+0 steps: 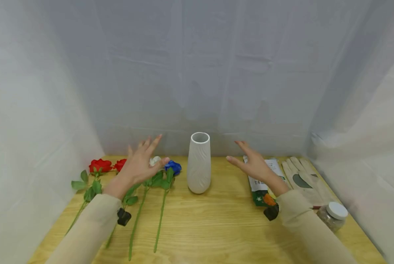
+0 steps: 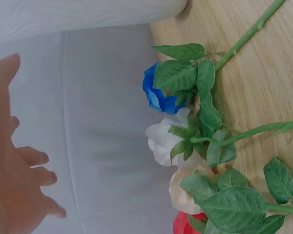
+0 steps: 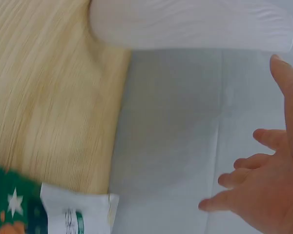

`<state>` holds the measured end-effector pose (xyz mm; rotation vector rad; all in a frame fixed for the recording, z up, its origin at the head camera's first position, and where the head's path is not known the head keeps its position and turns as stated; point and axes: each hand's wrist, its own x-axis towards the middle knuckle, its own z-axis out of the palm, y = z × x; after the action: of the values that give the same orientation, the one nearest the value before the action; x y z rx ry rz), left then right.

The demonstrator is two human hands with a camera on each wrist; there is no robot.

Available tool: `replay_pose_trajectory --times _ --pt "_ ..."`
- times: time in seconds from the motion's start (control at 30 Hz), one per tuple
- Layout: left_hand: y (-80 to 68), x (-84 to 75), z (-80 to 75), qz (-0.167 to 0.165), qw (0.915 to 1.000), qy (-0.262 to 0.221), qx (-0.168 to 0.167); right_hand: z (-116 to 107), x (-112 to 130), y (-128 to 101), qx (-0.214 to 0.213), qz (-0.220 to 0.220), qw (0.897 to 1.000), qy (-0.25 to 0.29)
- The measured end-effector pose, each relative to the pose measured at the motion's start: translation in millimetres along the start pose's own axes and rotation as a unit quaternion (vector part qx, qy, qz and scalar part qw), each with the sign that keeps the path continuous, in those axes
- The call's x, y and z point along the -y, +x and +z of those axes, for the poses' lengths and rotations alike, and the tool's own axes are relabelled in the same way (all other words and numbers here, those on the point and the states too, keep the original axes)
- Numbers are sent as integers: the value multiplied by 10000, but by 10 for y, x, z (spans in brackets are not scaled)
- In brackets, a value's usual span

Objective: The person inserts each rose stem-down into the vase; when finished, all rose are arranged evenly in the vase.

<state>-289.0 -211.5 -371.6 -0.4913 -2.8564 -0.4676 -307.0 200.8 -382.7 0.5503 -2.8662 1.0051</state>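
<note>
**Vase standing between two raised, empty hands**

Left hand [image 1: 141,165] and right hand [image 1: 254,165] are hovering with fingers spread, holding nothing, either side of the upright white vase [image 1: 199,163] on the wooden table [image 1: 216,223]. Judged from this, a careless sweep could be tipping the tall vase. Roses [image 1: 164,176] are lying under the left hand; a seed packet [image 1: 261,183], gloves [image 1: 304,179] and jar [image 1: 334,214] are crowding the right, leaving the front free.

White ribbed vase [image 1: 199,163]; red roses [image 1: 100,165] far left, a blue rose [image 1: 173,167] nearer it; green-and-white packet [image 1: 262,181]; beige gloves [image 1: 304,179], possibly with grey patches.
</note>
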Motion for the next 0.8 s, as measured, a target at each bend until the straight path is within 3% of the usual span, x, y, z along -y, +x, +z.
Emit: replay_pose_trajectory --times 0.23,0.5,0.67,0.8 --pt "-101 -9 -11 -59 9932 -1149 -172 93 195 78 -215 -104 9941 1055" --pt "-255 96 7 -303 9657 -2539 -462 306 406 191 -223 -291 9820 1854" --pt "-367 192 11 -546 9526 -2950 -499 427 474 261 -232 -301 9755 2168" --pt "-451 267 16 -658 9481 -3069 -499 472 536 297 -294 -142 9702 2402"
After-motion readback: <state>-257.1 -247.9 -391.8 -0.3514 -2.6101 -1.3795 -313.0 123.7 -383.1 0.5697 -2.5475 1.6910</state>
